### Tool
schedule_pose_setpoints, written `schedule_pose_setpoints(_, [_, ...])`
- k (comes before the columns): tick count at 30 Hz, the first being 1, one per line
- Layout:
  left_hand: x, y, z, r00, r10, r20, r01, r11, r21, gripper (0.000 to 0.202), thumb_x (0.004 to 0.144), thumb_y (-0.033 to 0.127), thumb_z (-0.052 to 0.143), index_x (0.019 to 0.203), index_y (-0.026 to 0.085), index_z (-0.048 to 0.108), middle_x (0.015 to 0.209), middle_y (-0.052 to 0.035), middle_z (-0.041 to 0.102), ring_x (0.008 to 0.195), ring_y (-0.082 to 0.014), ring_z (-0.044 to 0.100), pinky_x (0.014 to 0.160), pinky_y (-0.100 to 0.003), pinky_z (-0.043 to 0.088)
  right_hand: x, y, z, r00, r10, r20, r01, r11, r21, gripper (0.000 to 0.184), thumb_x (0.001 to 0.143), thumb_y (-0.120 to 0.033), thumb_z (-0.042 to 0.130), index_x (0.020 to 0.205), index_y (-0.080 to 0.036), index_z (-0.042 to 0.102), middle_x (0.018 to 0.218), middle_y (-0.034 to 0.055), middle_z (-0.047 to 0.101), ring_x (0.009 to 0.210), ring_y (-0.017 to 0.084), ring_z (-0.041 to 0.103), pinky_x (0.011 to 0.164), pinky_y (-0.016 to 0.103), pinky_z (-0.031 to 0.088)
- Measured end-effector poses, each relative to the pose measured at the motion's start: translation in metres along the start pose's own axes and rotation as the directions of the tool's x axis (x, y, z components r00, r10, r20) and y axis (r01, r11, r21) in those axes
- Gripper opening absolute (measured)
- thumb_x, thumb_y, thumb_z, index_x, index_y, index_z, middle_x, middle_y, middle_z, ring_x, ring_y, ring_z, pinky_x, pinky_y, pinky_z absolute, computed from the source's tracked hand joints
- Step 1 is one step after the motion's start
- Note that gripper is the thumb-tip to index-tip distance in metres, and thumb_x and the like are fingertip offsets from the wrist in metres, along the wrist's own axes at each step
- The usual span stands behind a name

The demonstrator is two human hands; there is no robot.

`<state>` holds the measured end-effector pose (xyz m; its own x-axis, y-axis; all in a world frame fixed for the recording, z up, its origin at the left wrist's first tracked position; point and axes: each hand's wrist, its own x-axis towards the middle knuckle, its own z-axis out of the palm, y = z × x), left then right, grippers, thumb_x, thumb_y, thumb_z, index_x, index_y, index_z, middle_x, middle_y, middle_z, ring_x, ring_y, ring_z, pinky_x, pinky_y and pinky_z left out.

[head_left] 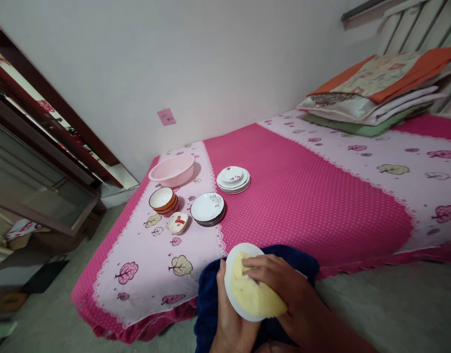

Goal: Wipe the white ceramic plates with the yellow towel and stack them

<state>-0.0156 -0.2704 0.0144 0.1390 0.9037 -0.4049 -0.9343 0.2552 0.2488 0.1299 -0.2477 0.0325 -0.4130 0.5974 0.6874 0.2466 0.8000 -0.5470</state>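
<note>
My left hand (232,321) grips a round white dish (231,267) by its left and lower side, thumb along the rim. Pressed against the dish is a yellow cloth (249,292), bunched under the curled fingers of my right hand (280,279). The cloth hides most of the dish, so whether it is a plate or a bowl I cannot tell. Both hands are above a dark blue cloth (210,294) over my lap, at the bed's near edge.
On the pink bed cover (302,196) stand a pink basin (172,170), stacked orange bowls (163,201), a squarish dish (177,223), a stack of flowered plates (207,208) and another plate stack (233,179). Folded bedding (372,98) lies at the right, below the headboard (420,29).
</note>
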Motion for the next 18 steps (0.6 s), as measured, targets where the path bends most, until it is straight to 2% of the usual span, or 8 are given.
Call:
schedule_pose_setpoints(3, [0.000, 0.004, -0.004, 0.993, -0.103, 0.050, 0.105, 0.994, -0.031, 0.054, 0.095, 0.057, 0.055, 0.096, 0.008, 0.078, 0.087, -0.0117, 0.078, 0.077, -0.0194, 0.072, 0.082, -0.029, 0.055, -0.003, -0.002, -0.005, 0.991, -0.025, 0.128, 0.020, 0.999, 0.041, 0.038, 0.089, -0.016, 0.051, 0.126, -0.021, 0.060, 0.128, 0.0116, 0.071, 0.123, 0.022, 0.064, 0.105, 0.040, 0.049])
schedule_pose_setpoints(6, [0.001, 0.007, -0.005, 0.978, -0.190, 0.086, 0.191, 0.982, -0.009, 0.063, 0.090, 0.064, 0.056, 0.096, 0.004, 0.077, 0.083, -0.0126, 0.076, 0.073, -0.0203, 0.070, 0.087, -0.034, 0.054, -0.004, -0.001, -0.013, 0.957, -0.044, 0.287, 0.009, 0.992, 0.123, 0.032, 0.086, -0.024, 0.062, 0.117, -0.022, 0.064, 0.125, 0.0103, 0.073, 0.121, 0.024, 0.064, 0.107, 0.039, 0.047])
schedule_pose_setpoints(8, [0.002, 0.008, -0.005, 0.985, -0.145, 0.097, 0.143, 0.989, 0.023, 0.064, 0.092, 0.063, 0.053, 0.101, 0.005, 0.077, 0.091, -0.0145, 0.078, 0.083, -0.0240, 0.072, 0.095, -0.037, 0.052, -0.007, 0.001, -0.019, 0.932, 0.000, 0.363, -0.068, 0.982, 0.174, 0.027, 0.079, -0.025, 0.066, 0.107, -0.024, 0.068, 0.120, 0.0074, 0.074, 0.117, 0.025, 0.066, 0.107, 0.038, 0.046])
schedule_pose_setpoints(10, [0.004, 0.009, -0.007, 0.991, -0.085, 0.106, 0.080, 0.996, 0.049, 0.060, 0.095, 0.060, 0.051, 0.106, 0.008, 0.078, 0.102, -0.0149, 0.079, 0.096, -0.0272, 0.072, 0.101, -0.039, 0.048, -0.010, 0.004, -0.026, 0.918, 0.069, 0.391, -0.149, 0.973, 0.178, 0.027, 0.076, -0.021, 0.065, 0.102, -0.025, 0.069, 0.117, 0.0055, 0.075, 0.116, 0.026, 0.065, 0.107, 0.037, 0.046])
schedule_pose_setpoints(14, [0.005, 0.012, -0.011, 0.986, -0.086, 0.141, 0.078, 0.995, 0.062, 0.055, 0.096, 0.060, 0.049, 0.111, 0.015, 0.077, 0.111, -0.0112, 0.079, 0.106, -0.0273, 0.070, 0.109, -0.042, 0.043, -0.014, 0.012, -0.043, 0.935, 0.183, 0.304, -0.207, 0.977, 0.050, 0.036, 0.069, -0.011, 0.054, 0.100, -0.025, 0.067, 0.112, 0.0057, 0.074, 0.110, 0.027, 0.067, 0.097, 0.041, 0.051])
schedule_pose_setpoints(16, [0.002, 0.015, -0.011, 0.966, -0.159, 0.204, 0.141, 0.985, 0.100, 0.062, 0.093, 0.068, 0.047, 0.118, 0.019, 0.075, 0.121, -0.0108, 0.076, 0.114, -0.0307, 0.068, 0.110, -0.047, 0.042, -0.014, 0.018, -0.053, 0.952, 0.243, 0.187, -0.238, 0.970, -0.050, 0.040, 0.066, -0.010, 0.051, 0.099, -0.025, 0.067, 0.106, 0.0056, 0.075, 0.102, 0.028, 0.069, 0.091, 0.042, 0.054])
schedule_pose_setpoints(18, [-0.002, 0.018, -0.008, 0.926, -0.262, 0.272, 0.212, 0.957, 0.199, 0.076, 0.088, 0.078, 0.042, 0.126, 0.020, 0.071, 0.130, -0.0139, 0.071, 0.123, -0.0365, 0.063, 0.109, -0.054, 0.040, -0.013, 0.022, -0.061, 0.959, 0.282, 0.036, -0.275, 0.953, -0.126, 0.041, 0.069, -0.010, 0.050, 0.104, -0.025, 0.067, 0.104, 0.0058, 0.075, 0.098, 0.028, 0.071, 0.085, 0.042, 0.056])
